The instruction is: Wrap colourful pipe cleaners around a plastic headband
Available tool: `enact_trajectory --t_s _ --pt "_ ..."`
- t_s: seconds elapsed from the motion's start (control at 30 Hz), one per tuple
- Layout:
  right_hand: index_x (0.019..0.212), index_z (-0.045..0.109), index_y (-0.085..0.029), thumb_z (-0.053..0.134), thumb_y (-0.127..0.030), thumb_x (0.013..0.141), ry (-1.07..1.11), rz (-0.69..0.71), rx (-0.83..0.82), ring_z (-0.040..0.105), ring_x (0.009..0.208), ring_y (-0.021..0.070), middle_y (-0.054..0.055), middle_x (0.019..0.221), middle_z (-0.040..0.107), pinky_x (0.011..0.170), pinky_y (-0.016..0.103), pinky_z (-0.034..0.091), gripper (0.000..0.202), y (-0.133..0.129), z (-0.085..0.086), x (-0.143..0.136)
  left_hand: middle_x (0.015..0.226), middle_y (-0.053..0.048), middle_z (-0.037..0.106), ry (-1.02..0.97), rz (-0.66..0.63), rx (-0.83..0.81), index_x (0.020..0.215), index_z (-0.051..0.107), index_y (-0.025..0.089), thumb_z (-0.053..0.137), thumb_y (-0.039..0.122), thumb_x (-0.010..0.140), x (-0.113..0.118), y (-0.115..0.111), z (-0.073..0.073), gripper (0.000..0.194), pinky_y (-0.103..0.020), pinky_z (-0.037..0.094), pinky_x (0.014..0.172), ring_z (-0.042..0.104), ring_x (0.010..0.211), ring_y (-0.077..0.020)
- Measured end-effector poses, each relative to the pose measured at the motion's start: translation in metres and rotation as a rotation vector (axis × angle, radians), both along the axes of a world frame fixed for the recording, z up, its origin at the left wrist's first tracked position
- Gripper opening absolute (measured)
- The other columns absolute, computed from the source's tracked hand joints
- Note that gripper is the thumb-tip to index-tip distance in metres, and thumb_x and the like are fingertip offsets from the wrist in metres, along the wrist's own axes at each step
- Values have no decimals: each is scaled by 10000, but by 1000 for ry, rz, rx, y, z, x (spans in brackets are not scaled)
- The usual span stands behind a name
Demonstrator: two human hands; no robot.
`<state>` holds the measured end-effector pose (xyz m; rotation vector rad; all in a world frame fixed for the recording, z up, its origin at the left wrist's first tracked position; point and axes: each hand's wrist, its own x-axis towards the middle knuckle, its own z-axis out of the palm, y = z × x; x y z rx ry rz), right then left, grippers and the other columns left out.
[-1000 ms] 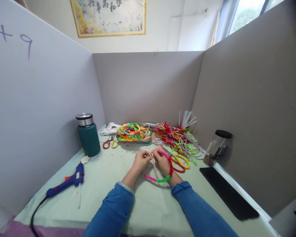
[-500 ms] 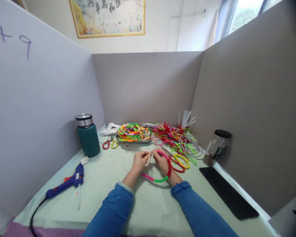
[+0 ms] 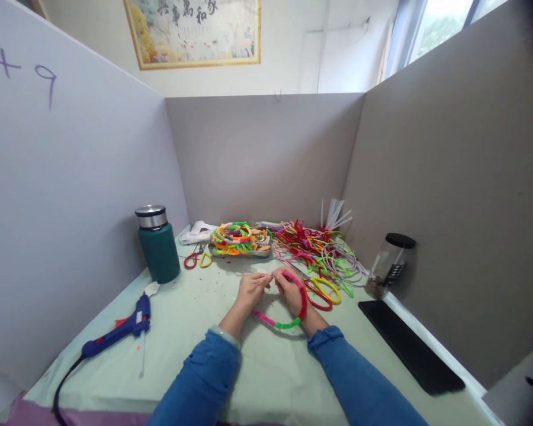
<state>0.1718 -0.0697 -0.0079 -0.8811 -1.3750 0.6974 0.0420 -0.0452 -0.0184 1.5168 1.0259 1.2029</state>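
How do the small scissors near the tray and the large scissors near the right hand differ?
The small scissors look clearly smaller than the large scissors. The small scissors' handle loops stand apart, while the large scissors' loops overlap in this view. The small scissors lie by the tray; the large scissors lie beside the right hand. Both have one red and one yellow loop.

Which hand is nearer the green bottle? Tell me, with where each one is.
Left. The left hand is to the right of the bottle, across open tabletop; the right hand is farther right, beyond the left one.
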Motion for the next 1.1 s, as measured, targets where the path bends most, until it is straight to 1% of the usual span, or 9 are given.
enact_trajectory --t_s 0.17,0.3,0.5,0.6,0.77,0.83,0.9,1.0,1.1 --pt "586 543 -189 516 -384 783 -13 -45 7 450 551 130 -8 554 506 487 252 337 278 5 -4 2 387 49 398 57 -8 -25 598 595 123 579 580 671 3 -2 6 463 -204 179 392 300 362 -56" --pt "595 549 -192 507 -420 785 -9 -63 15 448 551 133 -4 561 515 489 257 336 300 7 -5 3 355 53 369 24 -30 -50 582 575 125 548 590 693 3 -4 7 479 -205 173 392 286 353 -56" --pt "580 509 -197 496 -391 806 14 19 -11 371 490 115 -28 526 443 461 258 294 298 2 0 0 347 63 339 -77 -95 -157 578 533 135 532 577 710 0 -5 9 462 -205 137 360 245 314 -43" --pt "569 499 -197 495 -383 811 13 52 -16 363 484 113 -31 525 435 460 259 287 305 0 1 0 389 55 382 -144 -147 -211 596 532 134 560 537 702 -3 -4 8 418 -207 124 343 231 309 -34" --pt "593 555 -198 508 -418 798 -29 37 -16 427 529 129 -15 542 491 490 259 324 304 0 -2 2 480 30 464 -225 -241 -283 646 556 120 586 492 692 -6 -3 6 377 -201 127 333 253 322 -24" --pt "611 566 -196 506 -416 801 -36 8 -13 444 546 132 -8 560 511 500 257 334 297 2 -4 2 482 33 468 -197 -202 -290 664 556 123 585 510 689 -4 -3 5 389 -195 138 326 265 318 -26" --pt "634 572 -193 510 -407 803 -33 -49 -14 454 559 133 -6 576 521 509 256 342 280 4 -8 2 446 47 444 -127 -82 -249 669 544 133 571 527 698 -1 -2 4 396 -190 165 319 287 307 -38" --pt "659 580 -188 529 -403 791 -15 -130 -21 459 564 133 -11 576 520 517 253 351 258 9 -13 3 472 50 472 -15 140 -85 705 524 151 585 478 710 4 -1 2 332 -187 253 333 376 324 -62" --pt "680 597 -190 526 -427 783 12 -159 -20 458 560 137 -9 565 520 512 252 354 268 14 -17 4 682 7 589 65 215 137 839 556 159 618 352 714 5 0 1 238 -192 364 411 494 433 -74"
